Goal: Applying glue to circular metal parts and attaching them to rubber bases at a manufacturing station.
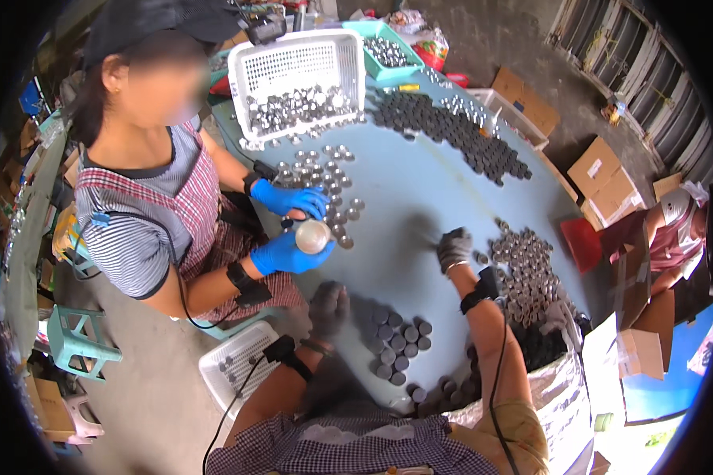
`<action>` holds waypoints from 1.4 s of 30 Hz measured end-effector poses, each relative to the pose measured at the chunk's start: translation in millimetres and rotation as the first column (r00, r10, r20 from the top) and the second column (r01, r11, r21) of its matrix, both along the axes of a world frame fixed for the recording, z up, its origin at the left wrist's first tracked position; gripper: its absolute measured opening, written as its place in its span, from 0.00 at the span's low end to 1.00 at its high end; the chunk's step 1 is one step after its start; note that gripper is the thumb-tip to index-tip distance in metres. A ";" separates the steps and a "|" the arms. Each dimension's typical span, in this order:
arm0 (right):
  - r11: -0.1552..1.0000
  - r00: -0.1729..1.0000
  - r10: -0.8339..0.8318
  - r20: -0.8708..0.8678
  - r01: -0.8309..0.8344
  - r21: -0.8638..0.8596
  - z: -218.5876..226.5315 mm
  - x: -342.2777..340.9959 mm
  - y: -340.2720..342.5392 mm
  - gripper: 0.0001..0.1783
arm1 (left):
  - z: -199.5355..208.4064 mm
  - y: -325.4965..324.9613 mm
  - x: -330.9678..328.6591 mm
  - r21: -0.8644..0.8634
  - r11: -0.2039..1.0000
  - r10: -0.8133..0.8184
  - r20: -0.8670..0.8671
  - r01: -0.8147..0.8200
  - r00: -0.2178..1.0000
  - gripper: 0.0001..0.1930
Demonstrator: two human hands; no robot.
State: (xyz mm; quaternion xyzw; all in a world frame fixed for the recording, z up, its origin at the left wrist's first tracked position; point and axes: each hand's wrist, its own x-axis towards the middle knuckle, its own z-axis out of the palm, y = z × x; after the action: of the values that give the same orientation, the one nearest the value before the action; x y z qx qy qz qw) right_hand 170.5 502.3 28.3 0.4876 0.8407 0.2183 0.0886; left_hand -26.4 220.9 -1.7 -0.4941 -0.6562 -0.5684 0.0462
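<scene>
No legible lettering or numbers.

Left grey glove (329, 310) and right grey glove (455, 250); black wrist straps (477, 299) bearing dark modules (280, 348); thin black cables (496, 380); dark-and-white checked garment (293, 453) with pale trim (356, 434); khaki right sleeve (523, 439).

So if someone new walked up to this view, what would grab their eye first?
Probably the bright blue gloves on the co-worker at left, one holding a pale round piece. Next, the white basket of shiny metal pieces, upper left of centre. Then your grey-gloved right hand, right of centre, beside a cluster of small metal pieces.
</scene>
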 end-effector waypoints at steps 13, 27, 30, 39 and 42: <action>0.567 0.921 0.295 -0.257 -0.385 -0.729 91.8 -33.1 -182.0 0.24 | 1.9 2.9 -2.7 -0.025 1.000 0.003 0.025 -0.003 1.000 0.04; 0.706 0.923 0.308 -0.231 -0.385 -0.595 59.5 -37.0 -147.7 0.23 | 10.1 0.2 -4.1 -0.079 0.997 -0.019 0.081 0.025 0.997 0.05; 0.769 0.948 0.217 -0.232 -0.312 -0.559 47.3 -27.6 -154.5 0.22 | 12.1 2.9 -1.6 -0.042 0.998 -0.051 0.123 0.056 0.991 0.05; 0.748 0.907 0.341 -0.249 -0.422 -0.512 17.8 -3.1 -147.7 0.16 | 42.8 -13.7 -0.9 -0.364 0.897 -0.309 -0.106 0.253 0.945 0.19; 0.757 0.884 0.353 -0.307 -0.462 -0.462 22.2 -17.7 -150.0 0.15 | 25.6 -0.9 3.1 -0.517 0.828 -0.360 -0.192 0.217 0.913 0.21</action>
State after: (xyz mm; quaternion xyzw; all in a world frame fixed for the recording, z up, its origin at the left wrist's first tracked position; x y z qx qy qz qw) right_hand 152.8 352.3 50.5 0.2685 0.9582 -0.0549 0.0825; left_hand -23.2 220.1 23.8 -0.6595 -0.6808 -0.3099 -0.0737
